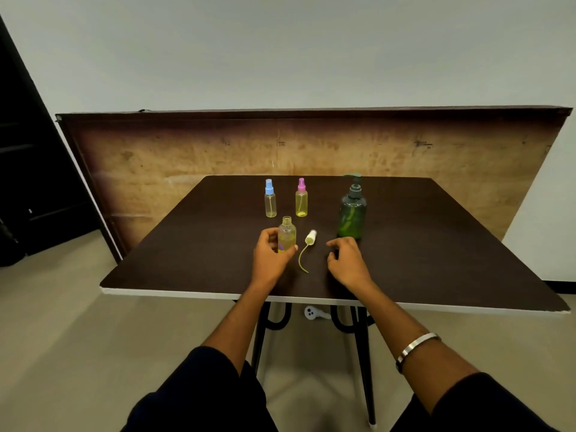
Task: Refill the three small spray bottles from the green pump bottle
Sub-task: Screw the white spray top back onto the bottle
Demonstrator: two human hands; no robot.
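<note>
Head view, single frame. Dark brown table point(436, 260), pale front edge nearest the person; all task items stand in its middle band.

Item 1: uncapped small spray bottle point(287, 233), clear with a little yellowish liquid at the bottom, upright, threaded neck open, centre of the table toward the front edge. Left hand point(270, 254) grips its lower body, fingers and thumb curled round it.

Item 2: white spray head point(310, 237) with its curved dip tube, lying on the table just right of the uncapped bottle, apart from both hands.

Item 3: right hand point(346, 260), over the table right of the spray head, fingers loosely curled, holding nothing; just in front of the green pump bottle, not touching it.

Item 4: green pump bottle point(352, 213), upright, pump head on, right of centre; some liquid visible inside.

Item 5: blue-capped spray bottle point(270, 199), upright and capped, behind the uncapped bottle toward the far edge. Little liquid apparent, level hard to read.

Item 6: pink-capped spray bottle point(301, 198), upright and capped, just right of the blue one; yellowish contents, level hard to read.

Progress, as judged: one bottle opened and ready to receive liquid, not yet refilled. Whether the capped pair are already refilled cannot be told. Remaining at least: pumping into the open bottle and screwing its head back on.
</note>
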